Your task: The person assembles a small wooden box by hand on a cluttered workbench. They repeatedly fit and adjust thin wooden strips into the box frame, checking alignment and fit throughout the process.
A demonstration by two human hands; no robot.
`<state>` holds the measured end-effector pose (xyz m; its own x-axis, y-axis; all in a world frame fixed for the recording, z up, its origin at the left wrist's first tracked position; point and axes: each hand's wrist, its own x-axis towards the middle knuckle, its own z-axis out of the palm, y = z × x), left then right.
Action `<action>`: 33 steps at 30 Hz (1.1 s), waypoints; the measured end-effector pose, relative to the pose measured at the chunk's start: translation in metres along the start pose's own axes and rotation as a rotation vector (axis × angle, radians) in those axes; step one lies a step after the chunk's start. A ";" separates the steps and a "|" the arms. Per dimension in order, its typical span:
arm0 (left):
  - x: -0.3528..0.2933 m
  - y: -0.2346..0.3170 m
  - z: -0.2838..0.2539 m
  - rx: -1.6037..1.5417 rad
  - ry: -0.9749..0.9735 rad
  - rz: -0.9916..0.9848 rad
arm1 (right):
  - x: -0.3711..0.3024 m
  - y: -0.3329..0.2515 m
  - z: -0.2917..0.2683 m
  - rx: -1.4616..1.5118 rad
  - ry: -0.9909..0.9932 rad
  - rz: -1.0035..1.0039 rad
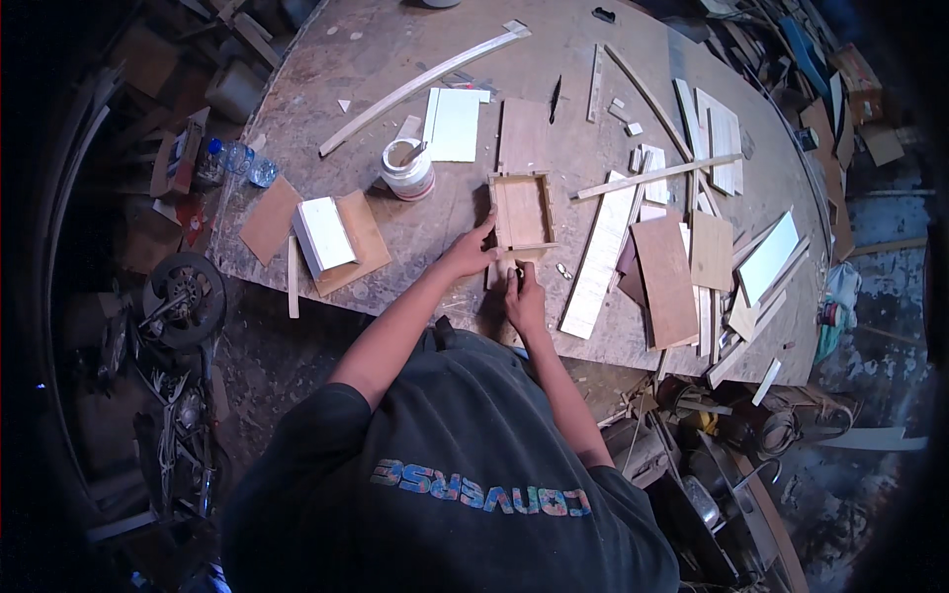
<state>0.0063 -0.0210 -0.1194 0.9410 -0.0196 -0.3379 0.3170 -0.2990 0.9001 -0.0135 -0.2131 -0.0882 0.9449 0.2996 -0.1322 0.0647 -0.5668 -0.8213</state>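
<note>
A small rectangular wooden box (522,211), shallow with thin walls and an open top, lies on the workbench in front of me. My left hand (474,252) is at its near left corner, its fingers closed on the side wall. Just below the near wall, my right hand (525,296) has its fingertips drawn together against a small pale piece of wood (506,265). What lies between those fingertips is too small to make out. Beyond the box is a flat brown panel (524,133).
A white glue tub (407,170) with a tool handle in it stands to the left, near a white block (324,234) on brown board. Long strips, including a curved one (425,87), and stacked boards (664,282) cover much of the bench (445,282). Plastic bottles (262,172) are at the left edge.
</note>
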 end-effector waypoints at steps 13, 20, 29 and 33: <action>-0.001 -0.003 0.000 -0.023 0.038 0.069 | -0.003 0.001 -0.005 -0.016 -0.007 -0.013; -0.005 0.007 0.001 0.033 0.060 0.039 | 0.015 0.005 -0.002 -0.111 -0.039 -0.085; 0.002 -0.002 0.004 0.079 0.063 0.041 | 0.020 0.000 0.007 -0.233 -0.086 0.004; 0.001 -0.004 0.003 0.066 0.051 0.021 | 0.018 -0.001 0.009 -0.246 -0.086 -0.005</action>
<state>0.0057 -0.0228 -0.1241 0.9528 0.0212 -0.3029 0.2898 -0.3612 0.8863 0.0008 -0.2002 -0.0951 0.9142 0.3610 -0.1842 0.1550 -0.7314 -0.6641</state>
